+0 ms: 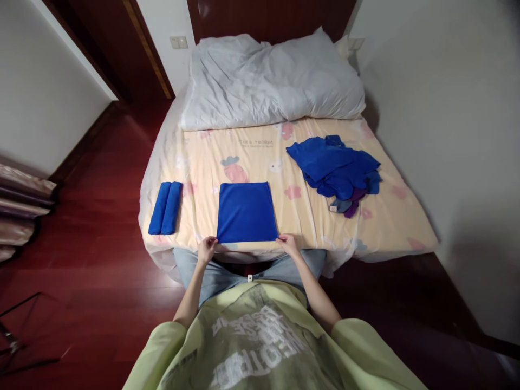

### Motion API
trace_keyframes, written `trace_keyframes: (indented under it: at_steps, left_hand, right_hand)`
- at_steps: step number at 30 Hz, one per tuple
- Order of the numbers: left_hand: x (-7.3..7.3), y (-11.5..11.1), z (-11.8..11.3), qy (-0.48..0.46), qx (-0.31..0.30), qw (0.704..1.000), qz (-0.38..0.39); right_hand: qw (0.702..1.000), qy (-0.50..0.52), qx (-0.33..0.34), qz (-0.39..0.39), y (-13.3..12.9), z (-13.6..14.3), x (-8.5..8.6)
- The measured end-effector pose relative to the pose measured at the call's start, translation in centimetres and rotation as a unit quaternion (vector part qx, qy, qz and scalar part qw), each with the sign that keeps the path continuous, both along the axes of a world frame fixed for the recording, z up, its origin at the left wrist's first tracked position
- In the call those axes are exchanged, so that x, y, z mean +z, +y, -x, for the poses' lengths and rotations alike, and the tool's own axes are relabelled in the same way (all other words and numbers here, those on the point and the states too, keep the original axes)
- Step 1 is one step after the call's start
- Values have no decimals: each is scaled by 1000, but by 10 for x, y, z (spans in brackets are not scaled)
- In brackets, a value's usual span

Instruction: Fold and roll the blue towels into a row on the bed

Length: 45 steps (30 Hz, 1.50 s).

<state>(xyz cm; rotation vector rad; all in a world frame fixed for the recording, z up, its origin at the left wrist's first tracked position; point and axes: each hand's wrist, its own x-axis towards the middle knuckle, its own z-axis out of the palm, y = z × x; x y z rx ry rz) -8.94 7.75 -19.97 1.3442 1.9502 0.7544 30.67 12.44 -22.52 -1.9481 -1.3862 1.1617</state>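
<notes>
A square blue cloth [247,212] lies flat on the bed, close to its front edge. My left hand [207,249] pinches the near left corner of this cloth. At the near right corner, my right hand [287,244] pinches it too. To the left lie two rolled or folded blue cloths [166,208], side by side and touching. A loose, crumpled pile of blue cloths [335,165] sits on the right, with purple and grey-blue pieces showing at its near end.
The bed [199,157] has a pale yellow sheet with a pink and white print. A bunched white quilt [272,81] lies across its far end. Black stand legs [20,341] are on the floor at lower left, below a curtain [20,208].
</notes>
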Motion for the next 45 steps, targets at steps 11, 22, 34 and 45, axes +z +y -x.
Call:
trace_keyframes:
  at_steps: [11, 22, 34, 45]
  left_hand:
    - [8, -16, -3, 37, -30, 995, 82]
    - [11, 137, 9, 61, -82, 990, -94]
    - [-6, 276, -10, 141, -166, 968, -122]
    - [2, 285, 6, 99, -108, 986, -74]
  right_hand:
    - [940, -271, 168, 121, 6, -3, 52]
    - [926, -112, 252, -256, 142, 68, 55]
    - [962, -170, 45, -208, 241, 72, 1]
    - [990, -110, 40, -80, 274, 52, 8]
